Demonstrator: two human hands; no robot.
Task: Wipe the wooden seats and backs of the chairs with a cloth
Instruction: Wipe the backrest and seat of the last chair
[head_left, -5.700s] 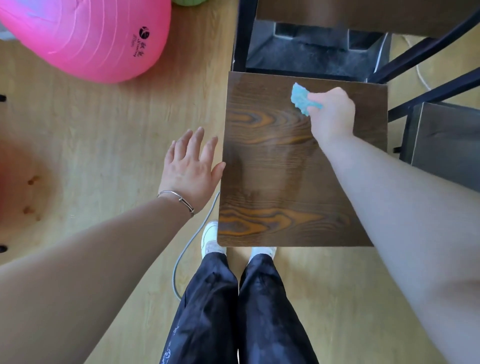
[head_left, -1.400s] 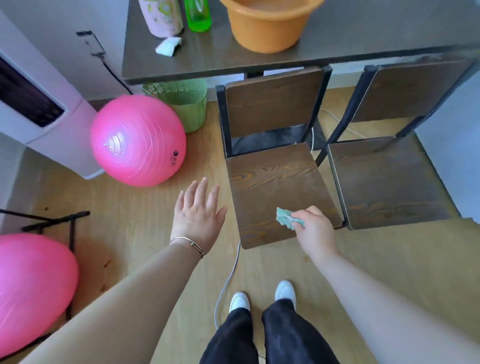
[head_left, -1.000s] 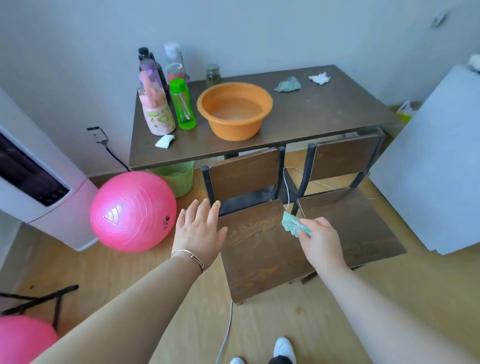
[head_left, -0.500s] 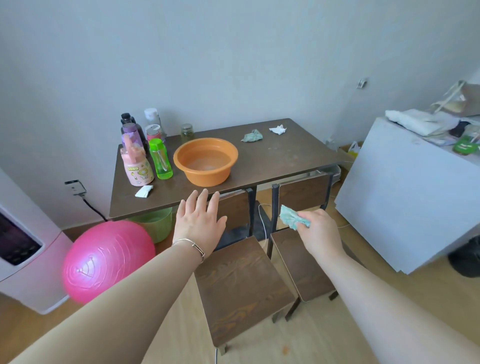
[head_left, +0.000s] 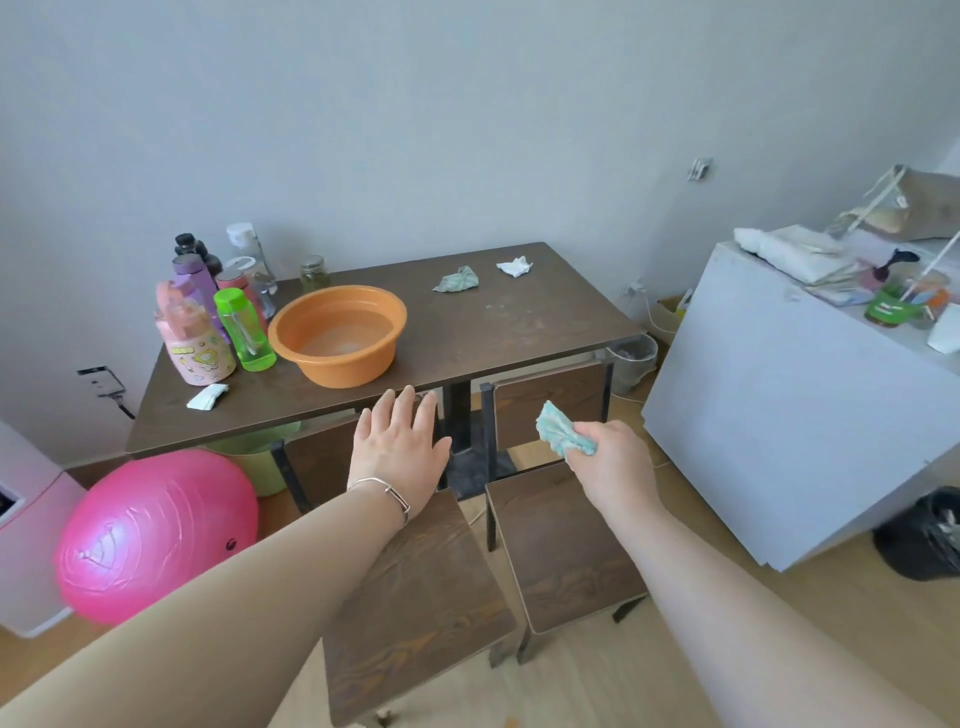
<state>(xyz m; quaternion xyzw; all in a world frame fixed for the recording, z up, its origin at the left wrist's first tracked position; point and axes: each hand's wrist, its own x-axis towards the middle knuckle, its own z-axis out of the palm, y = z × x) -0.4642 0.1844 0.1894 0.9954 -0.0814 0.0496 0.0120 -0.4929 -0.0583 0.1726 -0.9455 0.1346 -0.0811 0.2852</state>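
- Two wooden chairs stand side by side on the floor with their backs under the near edge of the table (head_left: 519, 322). The seats of the left chair (head_left: 415, 597) and the right chair (head_left: 566, 545) sit just beside each other.
- The right hand (head_left: 608, 467) is raised above the far edge of the right chair's seat, in front of its back. Its fingers (head_left: 587, 431) and thumb are curled round a crumpled teal cloth (head_left: 558, 431), which sticks out up and to the left of the fist. The cloth touches neither seat nor back.
- The left hand (head_left: 400, 457), with a thin bracelet (head_left: 384, 491) at the wrist, is palm down over the back of the left chair. Its fingers (head_left: 402, 410) are straight, slightly spread, and hold nothing. Whether it touches the chair cannot be told.
- The table carries an orange basin (head_left: 337, 332). At its left end is a cluster of bottles, among them a green bottle (head_left: 244, 330) and a pink bottle (head_left: 192, 343).
- Toward the table's far side lie a second crumpled cloth (head_left: 457, 279) and a white tissue (head_left: 514, 267).
- A pink ball (head_left: 150, 535) rests on the floor left of the left chair, and a white cabinet (head_left: 779, 441) stands at the right.
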